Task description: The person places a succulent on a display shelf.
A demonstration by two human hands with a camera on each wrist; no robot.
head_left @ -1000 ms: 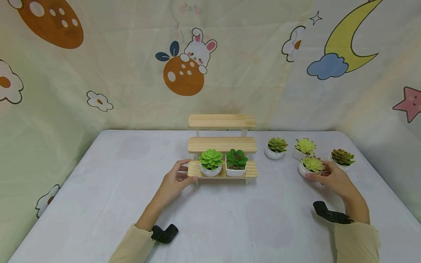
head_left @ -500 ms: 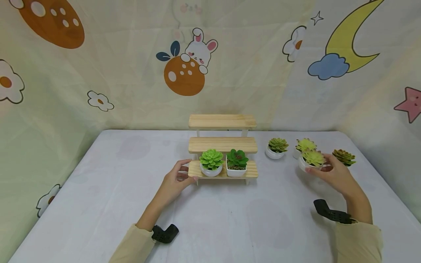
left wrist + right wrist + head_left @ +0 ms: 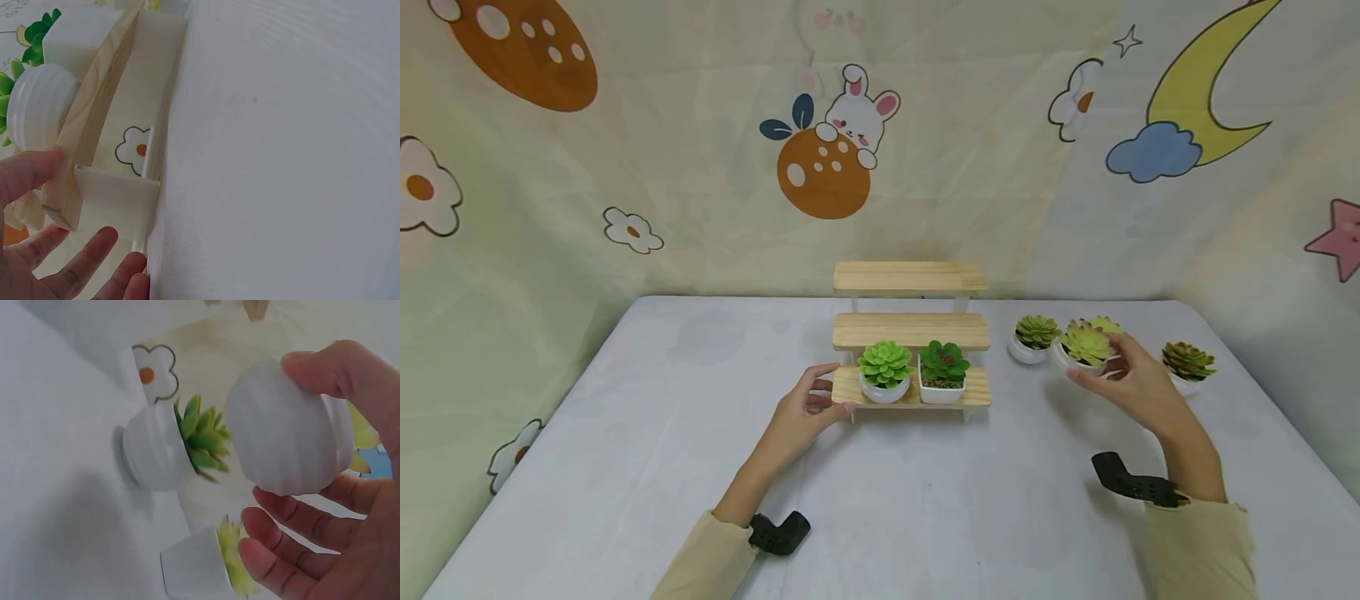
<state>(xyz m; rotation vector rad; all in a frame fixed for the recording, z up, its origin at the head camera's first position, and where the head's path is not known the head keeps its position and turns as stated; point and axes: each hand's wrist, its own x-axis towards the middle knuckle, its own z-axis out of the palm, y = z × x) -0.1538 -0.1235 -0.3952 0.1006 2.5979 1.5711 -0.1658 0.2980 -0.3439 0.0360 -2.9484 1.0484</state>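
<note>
My right hand [image 3: 1138, 387] grips a yellow-green potted succulent [image 3: 1084, 343] by its ridged white round pot [image 3: 281, 431], raised above the table, thumb on one side and fingers on the other. With thumb and forefinger, my left hand [image 3: 801, 415] pinches the left end of the lowest board of a three-tier wooden plant stand [image 3: 910, 331]. On that board sit a bright green succulent [image 3: 884, 367] in a round white pot and a darker green succulent [image 3: 942, 362] in a square one. The two upper boards are bare.
Right of the stand, a green succulent [image 3: 1036, 333] in a round pot stands on the white tabletop [image 3: 925, 517]. Another yellow-green succulent [image 3: 1107, 325] is mostly hidden behind the held one. A brownish succulent [image 3: 1187, 362] stands farther right. A printed cloth [image 3: 700, 125] hangs behind.
My right hand has lifted the yellow-green succulent off the table and carried it up and to the left. My left hand has stayed at the stand's end.
</note>
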